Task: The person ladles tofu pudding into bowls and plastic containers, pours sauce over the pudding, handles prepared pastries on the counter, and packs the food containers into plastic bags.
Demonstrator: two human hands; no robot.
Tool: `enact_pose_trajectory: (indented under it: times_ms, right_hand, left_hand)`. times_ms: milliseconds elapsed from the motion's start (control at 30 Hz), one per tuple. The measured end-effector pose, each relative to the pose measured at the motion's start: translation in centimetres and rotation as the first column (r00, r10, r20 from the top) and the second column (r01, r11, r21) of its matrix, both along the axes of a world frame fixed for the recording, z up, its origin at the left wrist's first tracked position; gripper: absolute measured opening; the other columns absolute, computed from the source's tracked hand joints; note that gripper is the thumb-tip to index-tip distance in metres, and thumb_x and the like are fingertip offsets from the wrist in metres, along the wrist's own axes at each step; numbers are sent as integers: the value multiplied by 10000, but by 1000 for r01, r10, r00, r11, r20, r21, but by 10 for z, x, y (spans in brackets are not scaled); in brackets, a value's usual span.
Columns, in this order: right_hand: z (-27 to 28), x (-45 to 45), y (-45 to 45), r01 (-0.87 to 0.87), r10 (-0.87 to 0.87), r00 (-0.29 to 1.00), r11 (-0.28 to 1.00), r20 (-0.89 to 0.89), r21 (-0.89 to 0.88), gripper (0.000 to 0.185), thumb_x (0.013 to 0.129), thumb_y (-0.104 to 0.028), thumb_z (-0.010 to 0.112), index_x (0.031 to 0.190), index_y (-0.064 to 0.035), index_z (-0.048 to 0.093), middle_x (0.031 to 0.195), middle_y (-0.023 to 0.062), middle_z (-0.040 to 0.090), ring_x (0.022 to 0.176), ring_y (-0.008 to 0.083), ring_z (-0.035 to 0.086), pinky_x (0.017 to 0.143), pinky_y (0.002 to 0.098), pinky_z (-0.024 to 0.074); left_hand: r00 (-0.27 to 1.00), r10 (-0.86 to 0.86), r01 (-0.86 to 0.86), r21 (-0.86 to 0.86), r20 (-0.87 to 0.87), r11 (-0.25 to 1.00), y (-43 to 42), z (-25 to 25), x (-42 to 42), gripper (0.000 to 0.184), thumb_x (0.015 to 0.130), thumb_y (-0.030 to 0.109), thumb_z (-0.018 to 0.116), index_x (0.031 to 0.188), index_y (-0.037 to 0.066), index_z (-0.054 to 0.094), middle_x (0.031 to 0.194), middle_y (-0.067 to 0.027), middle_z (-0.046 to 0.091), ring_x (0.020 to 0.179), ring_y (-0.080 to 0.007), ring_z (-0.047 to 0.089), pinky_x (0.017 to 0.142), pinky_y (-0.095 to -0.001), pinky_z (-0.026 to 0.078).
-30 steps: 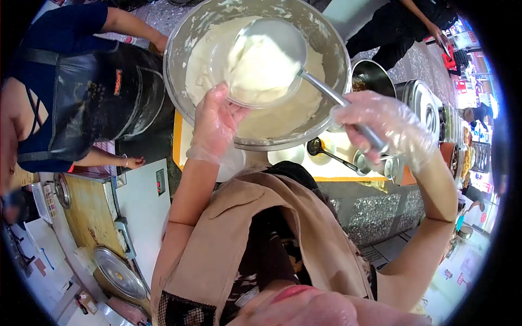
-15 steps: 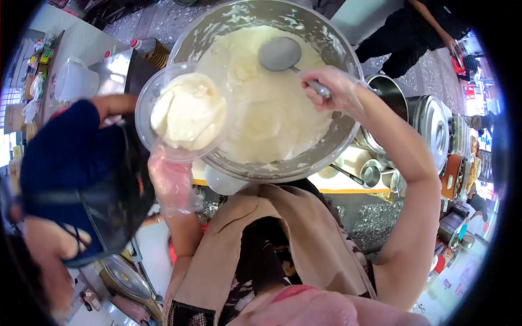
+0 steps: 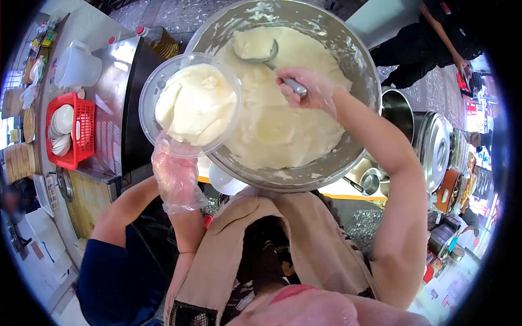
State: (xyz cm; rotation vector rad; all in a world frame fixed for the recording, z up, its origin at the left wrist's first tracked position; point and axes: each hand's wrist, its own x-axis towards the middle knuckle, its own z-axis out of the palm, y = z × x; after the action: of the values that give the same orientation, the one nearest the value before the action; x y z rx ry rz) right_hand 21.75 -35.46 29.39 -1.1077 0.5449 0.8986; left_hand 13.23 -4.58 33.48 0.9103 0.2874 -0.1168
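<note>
A large metal bowl (image 3: 363,62) holds a pale, soft white mass (image 3: 304,125). My left hand (image 3: 176,168), in a clear plastic glove, holds a round clear tub (image 3: 145,108) from below, over the bowl's left rim. A white, soft heap (image 3: 198,103) lies in the tub. Gloved as well, my right hand (image 3: 304,89) is closed round the handle of a metal ladle (image 3: 276,50). The ladle's head, with white stuff in it, is at the surface of the mass, toward the bowl's upper left.
A red basket (image 3: 87,126) of white dishes and a white pitcher (image 3: 79,65) stand at the left. Close by at lower left is a person in dark blue (image 3: 117,271). Metal pots (image 3: 398,117) and a lidded one (image 3: 435,136) stand right. Another person (image 3: 446,38) is at upper right.
My left hand has carried the filled tub left, away from the ladle. The ladle has turned over and gone down into the mass. The nearby person has moved from left to lower left.
</note>
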Motion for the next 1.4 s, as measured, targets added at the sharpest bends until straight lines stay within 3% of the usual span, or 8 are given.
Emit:
enact_pose_trajectory:
  times_ms: [367,700,833,1000,1167,1233,1267,1400]
  right_hand:
    - [160,-55,-2,24,36,960,977,278,-211,235,937,-216,470,821,-24,539,456,-6,442,300,108,413,292,259,338]
    - [225,-133,-9,-32,35,999,993,20,-112,251,907,-197,507,792,23,543,456,84,478,281,156,440,242,285,364]
    - [233,-157,13,-216,293,956,706,0,-675,174,836,-152,590,898,9,561,633,113,543,482,208,567,425,298,465]
    - [176,-223,-14,144,750,592,263,296,-954,336,710,-23,623,1043,-26,579,956,191,527,816,335,560,628,366,465]
    - [83,-317,-37,459,328,747,376,579,-805,133,884,-135,507,931,-11,508,724,219,557,606,398,528,573,460,427]
    - [32,-380,-44,393,297,847,207,440,-896,175,876,-186,526,925,-21,498,652,218,553,649,415,552,586,460,432]
    - [6,-410,-45,271,304,903,144,303,-952,173,869,-188,536,934,-31,508,721,231,584,716,424,579,625,469,447]
    - [-113,-463,-17,-47,127,992,452,12,-891,379,850,-371,540,941,-9,604,870,238,628,865,407,594,749,480,467]
  left_hand:
    - [996,-77,65,-190,-53,980,-13,-3,8,395,854,95,464,1222,-46,450,1241,-182,525,1138,-332,537,942,-488,476]
    - [948,-318,313,-256,24,915,-58,12,-3,468,881,220,524,1284,5,419,1267,-138,514,1154,-296,529,952,-434,462]
    - [923,-384,383,-202,37,901,-61,12,-16,562,883,262,508,1358,9,350,1348,-151,455,1221,-297,478,991,-461,445]
    - [916,-397,399,-210,51,893,-56,-2,-33,559,875,241,513,1355,3,354,1332,-157,470,1218,-295,480,985,-460,449]
    - [905,-424,414,-172,-23,894,-51,3,-44,537,862,220,514,1330,-12,387,1308,-155,496,1190,-289,504,959,-440,469]
    - [920,-386,371,-170,-66,913,-42,-2,-47,528,852,219,516,1311,-21,411,1299,-150,507,1178,-289,513,951,-439,472]
    - [799,-582,589,-394,153,705,-20,-27,-33,535,850,222,516,1313,-23,409,1304,-153,503,1186,-290,505,964,-450,459]
    - [790,-613,572,-403,35,714,-36,-7,-58,539,846,196,491,1321,-43,400,1305,-204,490,1192,-311,495,1005,-481,416]
